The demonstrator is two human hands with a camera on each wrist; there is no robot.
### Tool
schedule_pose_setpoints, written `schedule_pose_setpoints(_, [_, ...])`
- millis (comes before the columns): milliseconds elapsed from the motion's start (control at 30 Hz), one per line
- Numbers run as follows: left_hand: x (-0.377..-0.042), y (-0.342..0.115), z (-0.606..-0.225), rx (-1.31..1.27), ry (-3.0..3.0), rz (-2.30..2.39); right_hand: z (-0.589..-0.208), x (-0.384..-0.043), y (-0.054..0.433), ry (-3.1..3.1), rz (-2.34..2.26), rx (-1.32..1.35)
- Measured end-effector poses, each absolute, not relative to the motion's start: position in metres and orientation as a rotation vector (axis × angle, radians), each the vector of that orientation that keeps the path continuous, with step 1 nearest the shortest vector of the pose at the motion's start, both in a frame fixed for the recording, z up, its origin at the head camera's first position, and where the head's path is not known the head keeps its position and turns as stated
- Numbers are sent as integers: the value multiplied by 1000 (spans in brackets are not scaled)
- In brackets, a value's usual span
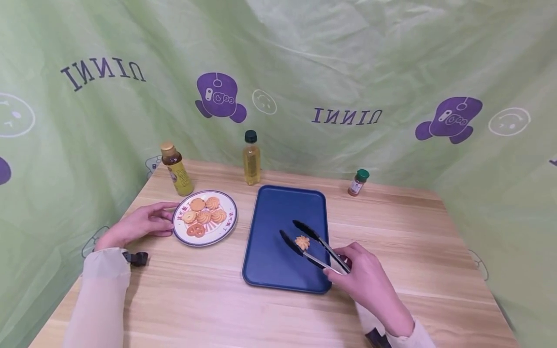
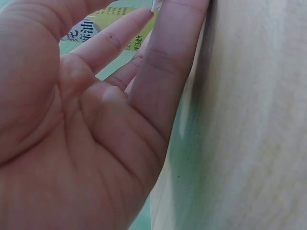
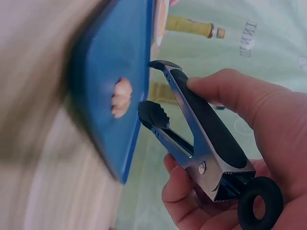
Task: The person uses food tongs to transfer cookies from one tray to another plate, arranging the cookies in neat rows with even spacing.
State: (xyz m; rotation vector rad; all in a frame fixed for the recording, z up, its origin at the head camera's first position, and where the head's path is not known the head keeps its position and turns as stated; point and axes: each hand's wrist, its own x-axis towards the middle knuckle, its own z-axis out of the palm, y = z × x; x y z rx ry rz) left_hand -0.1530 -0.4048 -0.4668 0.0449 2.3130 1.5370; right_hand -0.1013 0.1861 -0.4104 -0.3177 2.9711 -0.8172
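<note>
My right hand grips a pair of metal tongs with black tips, thumb along one arm and fingers round the other. The tongs' tips are spread apart over the blue tray. A flower-shaped cookie lies on the tray; in the head view it shows between the tongs' arms. At the left, my left hand rests with its fingertips at the rim of a round white plate. On this plate sit several cookies and a pretzel-shaped one. In the left wrist view the fingers are extended.
Behind the plate stands a yellow-labelled bottle with a gold cap. A bottle of yellow liquid is behind the tray's left corner, and a small green-capped jar at its right. A green printed curtain surrounds the wooden table.
</note>
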Motion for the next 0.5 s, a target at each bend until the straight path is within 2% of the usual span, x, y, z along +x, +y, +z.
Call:
schedule_pose_setpoints(333, [-154,-405,-467,43,2347,1475,-416,-80,209,2976,-724,-206])
schedule_pose_setpoints(500, [-157,-403,-464,9,2306,1480,-422,-70,212,3011,-735,-239])
